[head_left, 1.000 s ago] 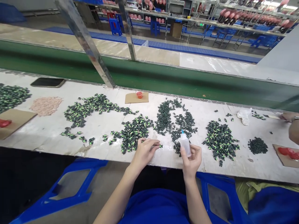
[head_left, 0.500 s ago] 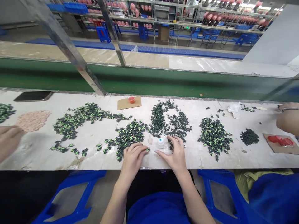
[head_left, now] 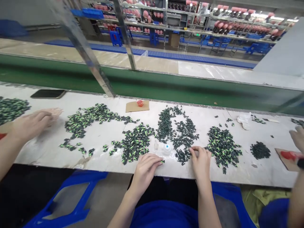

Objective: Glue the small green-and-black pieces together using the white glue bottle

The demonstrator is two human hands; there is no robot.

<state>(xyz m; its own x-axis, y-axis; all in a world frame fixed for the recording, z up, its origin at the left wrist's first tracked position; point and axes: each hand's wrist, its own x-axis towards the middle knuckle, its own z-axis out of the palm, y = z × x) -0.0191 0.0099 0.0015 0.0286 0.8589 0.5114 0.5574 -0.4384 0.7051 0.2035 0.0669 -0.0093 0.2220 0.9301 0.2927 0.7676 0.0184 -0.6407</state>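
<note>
My left hand (head_left: pixel 146 172) pinches a small dark piece with bright green on it (head_left: pixel 162 161), just above the table near its front edge. My right hand (head_left: pixel 201 161) has thumb and forefinger drawn together at the right edge of a pile of small, narrow dark pieces (head_left: pixel 186 133). Whatever is between those fingertips is too small to make out. Between my hands stands a small white container with a blue tip (head_left: pixel 167 148). Behind my left hand lies a heap of dark-and-bright-green pieces (head_left: pixel 135 142).
More dark-and-green heaps lie left (head_left: pixel 91 118) and right (head_left: pixel 223 145). At the back are a red cup (head_left: pixel 140 103) on cardboard and a phone (head_left: pixel 48 94). A co-worker's hand (head_left: pixel 35 123) covers pinkish pieces at left; another co-worker's hand (head_left: pixel 298 139) is at right.
My right hand has moved right, away from the white container, to the narrow dark pieces, and its fingers have closed together. My left hand keeps its piece. The left co-worker's hand reached over the pinkish pieces.
</note>
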